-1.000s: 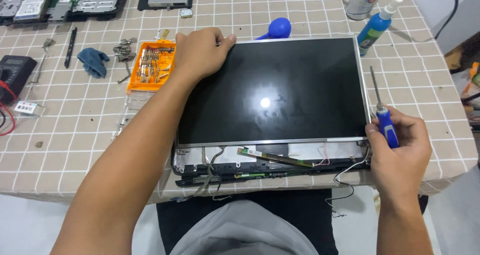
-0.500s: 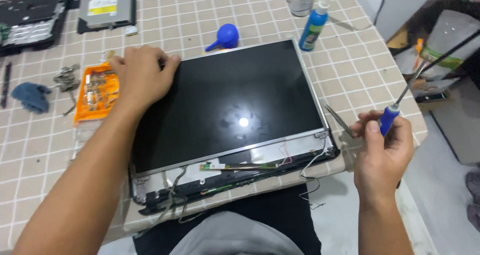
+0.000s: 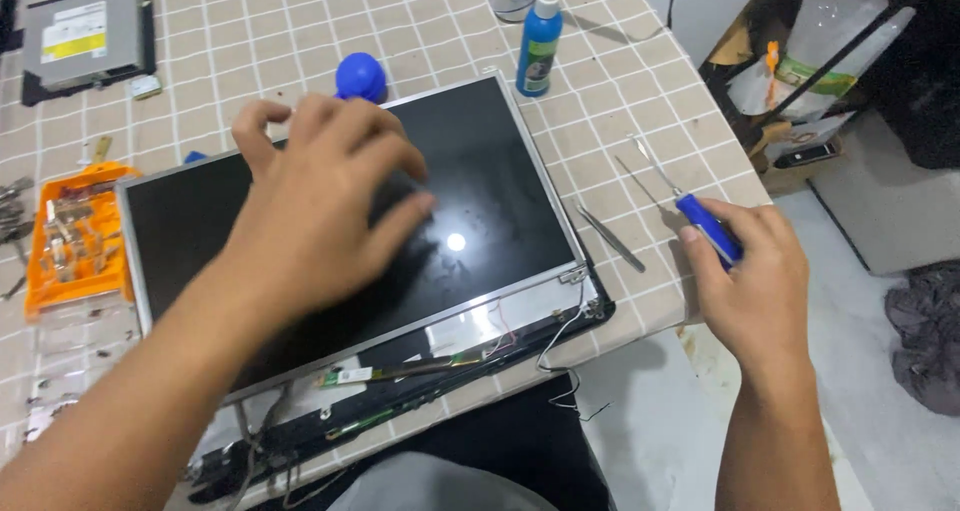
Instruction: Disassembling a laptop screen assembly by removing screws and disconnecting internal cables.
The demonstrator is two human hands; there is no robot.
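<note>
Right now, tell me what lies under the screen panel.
Under the screen panel, a dark laptop lid shell shows along the near edge with loose wires. The left hand hovers above; the rest underneath is hidden.

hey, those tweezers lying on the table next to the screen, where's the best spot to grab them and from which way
Probably pinch the tweezers across the middle, coming straight down from above. They lie flat on the tiled table, apart from the laptop screen panel, with the thin tip pointing up-left. The right hand is nearest but holds a blue-handled screwdriver.
</note>
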